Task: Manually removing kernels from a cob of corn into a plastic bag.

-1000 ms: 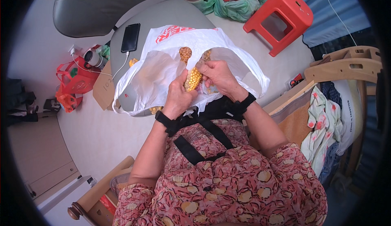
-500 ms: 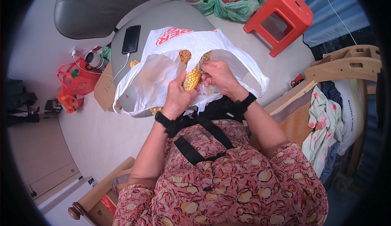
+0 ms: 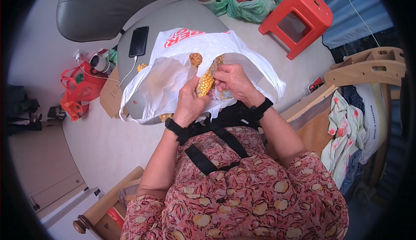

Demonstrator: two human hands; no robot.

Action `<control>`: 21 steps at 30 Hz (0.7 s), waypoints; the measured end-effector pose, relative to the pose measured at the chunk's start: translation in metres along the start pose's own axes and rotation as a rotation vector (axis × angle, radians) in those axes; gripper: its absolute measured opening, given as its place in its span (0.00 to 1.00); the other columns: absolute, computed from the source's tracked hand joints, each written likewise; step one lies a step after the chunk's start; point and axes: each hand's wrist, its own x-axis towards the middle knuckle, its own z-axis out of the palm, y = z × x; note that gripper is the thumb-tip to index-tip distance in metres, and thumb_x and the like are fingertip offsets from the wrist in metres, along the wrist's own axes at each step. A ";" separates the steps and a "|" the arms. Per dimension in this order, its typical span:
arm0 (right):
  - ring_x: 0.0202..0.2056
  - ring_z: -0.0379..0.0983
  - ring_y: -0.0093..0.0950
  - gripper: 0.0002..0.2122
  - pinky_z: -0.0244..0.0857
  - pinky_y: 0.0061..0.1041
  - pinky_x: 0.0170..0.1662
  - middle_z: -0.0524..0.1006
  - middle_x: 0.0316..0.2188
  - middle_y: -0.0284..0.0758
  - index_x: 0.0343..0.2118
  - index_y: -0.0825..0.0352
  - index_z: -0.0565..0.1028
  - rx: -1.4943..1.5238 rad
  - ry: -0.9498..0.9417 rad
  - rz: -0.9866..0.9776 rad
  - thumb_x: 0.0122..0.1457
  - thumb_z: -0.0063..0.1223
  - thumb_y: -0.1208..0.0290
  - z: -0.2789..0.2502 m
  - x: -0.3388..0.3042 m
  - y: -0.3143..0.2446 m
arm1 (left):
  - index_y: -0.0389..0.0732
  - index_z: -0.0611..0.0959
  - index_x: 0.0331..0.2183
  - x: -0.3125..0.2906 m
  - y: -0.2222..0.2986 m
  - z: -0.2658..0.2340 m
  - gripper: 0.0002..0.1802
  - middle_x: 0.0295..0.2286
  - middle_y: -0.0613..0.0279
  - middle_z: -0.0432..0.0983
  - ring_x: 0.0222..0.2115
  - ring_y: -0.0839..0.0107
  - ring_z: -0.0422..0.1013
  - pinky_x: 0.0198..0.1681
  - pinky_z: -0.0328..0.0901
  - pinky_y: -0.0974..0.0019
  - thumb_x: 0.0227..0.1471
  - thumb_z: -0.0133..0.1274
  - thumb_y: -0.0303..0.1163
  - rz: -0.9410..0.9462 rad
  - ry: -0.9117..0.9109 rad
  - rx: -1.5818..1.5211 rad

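My left hand (image 3: 191, 100) is closed around a yellow corn cob (image 3: 205, 84), held tilted over the mouth of a white plastic bag (image 3: 164, 75). Against the cob's upper right side, my right hand (image 3: 232, 80) presses with bent fingers and thumb; part of the cob there is bare of kernels. Whether the fingertips pinch a kernel is too small to see. Another cob end (image 3: 196, 59) shows inside the bag, and a further piece of corn (image 3: 141, 67) lies by its left edge. More corn (image 3: 165, 117) sits below the left wrist. Loose kernels are partly visible under my right hand.
The bag rests on a grey chair seat (image 3: 173, 17), with a phone (image 3: 138, 41) on a white cable to its left. A red stool (image 3: 299, 21) stands at the far right. Red bags (image 3: 82, 84) are on the left floor; a wooden chair with clothes (image 3: 346, 123) is at the right.
Both hands stay almost in place on the corn cob. The cob is turned slightly, and my right fingers have shifted a little along its side.
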 end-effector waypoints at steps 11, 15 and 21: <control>0.13 0.64 0.16 0.12 0.58 0.12 0.14 0.69 0.15 0.30 0.24 0.72 0.72 -0.126 0.097 0.032 0.54 0.54 0.66 0.004 0.003 -0.001 | 0.32 0.69 0.47 -0.004 0.010 0.003 0.32 0.38 0.48 0.67 0.39 0.59 0.66 0.43 0.60 0.64 0.33 0.50 0.19 0.061 0.097 0.375; 0.12 0.63 0.16 0.12 0.57 0.13 0.14 0.69 0.15 0.30 0.23 0.72 0.72 -0.122 0.087 0.013 0.54 0.53 0.67 0.003 0.003 0.001 | 0.32 0.72 0.42 -0.003 -0.001 0.003 0.26 0.29 0.45 0.68 0.32 0.50 0.67 0.36 0.62 0.58 0.35 0.52 0.23 0.116 0.115 0.310; 0.12 0.63 0.17 0.11 0.58 0.13 0.15 0.69 0.15 0.31 0.23 0.73 0.71 -0.107 0.033 -0.003 0.55 0.52 0.69 -0.003 0.003 0.004 | 0.31 0.73 0.42 -0.003 -0.002 0.003 0.25 0.29 0.46 0.69 0.32 0.52 0.68 0.36 0.62 0.60 0.34 0.52 0.22 0.073 0.114 0.250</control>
